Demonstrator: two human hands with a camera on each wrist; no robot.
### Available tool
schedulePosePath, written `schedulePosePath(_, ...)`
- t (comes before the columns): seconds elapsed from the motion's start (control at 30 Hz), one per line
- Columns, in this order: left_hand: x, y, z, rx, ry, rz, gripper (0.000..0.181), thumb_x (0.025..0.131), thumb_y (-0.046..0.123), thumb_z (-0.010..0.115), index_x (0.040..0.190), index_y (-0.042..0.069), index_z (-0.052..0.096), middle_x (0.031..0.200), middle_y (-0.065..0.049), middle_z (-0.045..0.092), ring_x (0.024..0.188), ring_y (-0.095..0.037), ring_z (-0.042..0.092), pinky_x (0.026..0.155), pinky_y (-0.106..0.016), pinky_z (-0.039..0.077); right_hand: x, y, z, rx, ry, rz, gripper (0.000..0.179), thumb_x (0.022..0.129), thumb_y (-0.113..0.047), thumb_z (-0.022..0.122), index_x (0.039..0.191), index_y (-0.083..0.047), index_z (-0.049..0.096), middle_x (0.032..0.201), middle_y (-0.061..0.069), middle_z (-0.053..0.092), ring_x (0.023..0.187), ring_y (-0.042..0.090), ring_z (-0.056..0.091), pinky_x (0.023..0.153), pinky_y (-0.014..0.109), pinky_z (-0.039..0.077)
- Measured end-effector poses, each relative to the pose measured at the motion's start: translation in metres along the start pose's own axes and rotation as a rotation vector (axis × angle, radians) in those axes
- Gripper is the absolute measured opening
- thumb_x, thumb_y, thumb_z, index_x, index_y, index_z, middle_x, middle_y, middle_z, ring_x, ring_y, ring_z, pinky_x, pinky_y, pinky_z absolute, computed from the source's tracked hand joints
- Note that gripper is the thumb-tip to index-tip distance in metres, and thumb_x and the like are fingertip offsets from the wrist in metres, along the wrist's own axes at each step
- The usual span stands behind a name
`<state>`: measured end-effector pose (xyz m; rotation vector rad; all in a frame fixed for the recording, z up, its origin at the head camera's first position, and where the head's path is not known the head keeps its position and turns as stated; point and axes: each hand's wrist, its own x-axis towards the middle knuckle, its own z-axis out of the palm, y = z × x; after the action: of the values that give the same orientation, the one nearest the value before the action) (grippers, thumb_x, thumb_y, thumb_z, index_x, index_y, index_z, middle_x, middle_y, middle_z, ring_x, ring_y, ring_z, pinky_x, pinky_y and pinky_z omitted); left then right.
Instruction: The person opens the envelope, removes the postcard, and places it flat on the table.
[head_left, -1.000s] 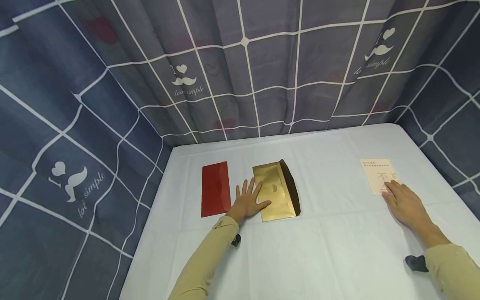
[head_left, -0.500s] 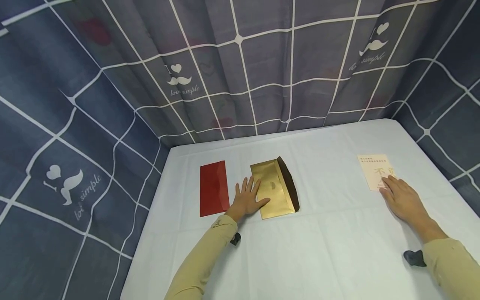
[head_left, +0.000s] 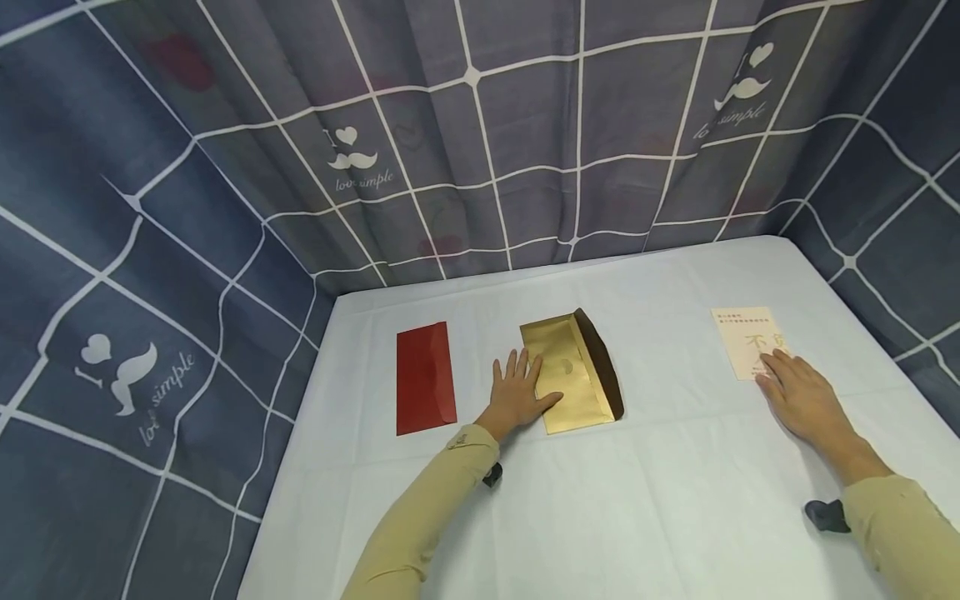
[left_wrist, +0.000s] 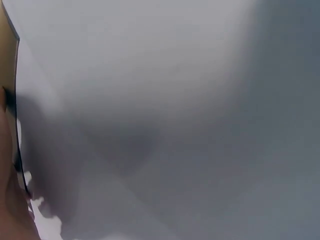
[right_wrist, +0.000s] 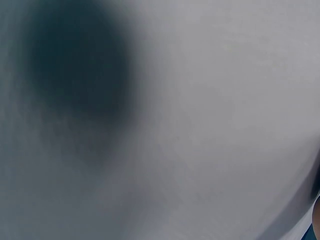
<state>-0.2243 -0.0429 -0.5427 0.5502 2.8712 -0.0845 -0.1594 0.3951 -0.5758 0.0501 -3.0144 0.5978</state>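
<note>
A gold envelope [head_left: 564, 379] lies in the middle of the white table, its dark-lined flap unfolded to the right. My left hand [head_left: 516, 398] rests on the envelope's left side with fingers spread and straight. In the left wrist view, a strip of the envelope [left_wrist: 7, 55] and part of that hand [left_wrist: 12, 200] show at the left edge. Farther right, my right hand [head_left: 808, 398] rests on the lower right corner of a cream card [head_left: 738, 337] printed with characters, covering some of the print. The right wrist view holds mostly blurred white cloth.
A red envelope [head_left: 426, 379] lies flat to the left of my left hand, with a gap between. White cloth [head_left: 660, 500] covers the table. Dark checked curtains [head_left: 540, 125] hang behind it and along both sides.
The gold envelope has slid to the right under my left hand, widening its gap from the red envelope. The right hand stays on the card.
</note>
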Motion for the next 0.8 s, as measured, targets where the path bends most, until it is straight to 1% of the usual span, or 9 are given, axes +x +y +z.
schedulePosePath(0.03,0.002,0.004,0.000,0.003,0.006,0.005,0.085,0.089,0.075,0.017,0.155,0.020,0.012,0.159,-0.010,0.007,0.144,-0.027,0.001,0.112,-0.052,0.003,0.000,0.000,0.000,0.003,0.005,-0.002,0.061,0.104,-0.036,0.028,0.144,0.010,0.023,0.147,0.034,0.018,0.135,0.052,0.008,0.108,0.057,0.003)
schedulePosePath(0.13,0.009,0.014,0.000,0.013,0.009,0.016,0.084,0.090,0.074,0.020,0.155,0.021,0.012,0.159,-0.010,0.007,0.144,-0.027,0.002,0.111,-0.053,0.004,0.001,0.000,0.000,0.009,0.022,-0.014,0.060,0.105,-0.035,0.027,0.143,0.011,0.025,0.146,0.034,0.020,0.134,0.053,0.010,0.108,0.058,0.004)
schedulePosePath(0.27,0.018,0.029,0.001,0.058,-0.025,0.014,0.083,0.090,0.074,0.024,0.155,0.024,0.012,0.159,-0.008,0.007,0.144,-0.026,0.003,0.111,-0.053,0.007,0.000,-0.001,0.002,0.021,0.030,-0.018,0.059,0.105,-0.035,0.027,0.142,0.011,0.027,0.145,0.034,0.021,0.134,0.053,0.012,0.108,0.057,0.004)
schedulePosePath(0.4,0.021,0.044,-0.001,0.107,-0.036,0.008,0.083,0.089,0.075,0.020,0.155,0.025,0.010,0.159,-0.006,0.007,0.144,-0.024,0.004,0.112,-0.051,0.009,-0.001,-0.002,0.004,0.024,0.023,-0.013,0.060,0.105,-0.035,0.028,0.142,0.011,0.026,0.146,0.034,0.021,0.134,0.053,0.010,0.109,0.056,0.003)
schedulePosePath(0.6,0.025,0.063,-0.008,0.153,-0.011,0.002,0.084,0.088,0.076,0.016,0.155,0.025,0.012,0.158,-0.007,0.011,0.144,-0.024,0.009,0.112,-0.050,0.014,0.001,0.001,0.004,0.017,0.025,-0.007,0.060,0.105,-0.036,0.028,0.144,0.009,0.025,0.147,0.033,0.019,0.135,0.052,0.008,0.110,0.055,0.001)
schedulePosePath(0.7,0.030,0.072,-0.007,0.160,-0.002,0.000,0.085,0.088,0.077,0.015,0.155,0.025,0.012,0.158,-0.007,0.011,0.144,-0.024,0.009,0.111,-0.049,0.015,0.002,0.002,0.003,0.021,0.017,-0.001,0.062,0.104,-0.038,0.029,0.145,0.009,0.023,0.148,0.033,0.017,0.136,0.051,0.006,0.110,0.054,-0.001)
schedulePosePath(0.8,0.035,0.080,-0.005,0.166,-0.005,-0.003,0.085,0.087,0.077,0.014,0.155,0.025,0.010,0.159,-0.006,0.009,0.144,-0.023,0.008,0.112,-0.049,0.014,0.002,0.002,0.003,0.020,0.018,0.003,0.061,0.104,-0.037,0.028,0.144,0.009,0.024,0.148,0.033,0.018,0.136,0.052,0.007,0.110,0.055,0.000)
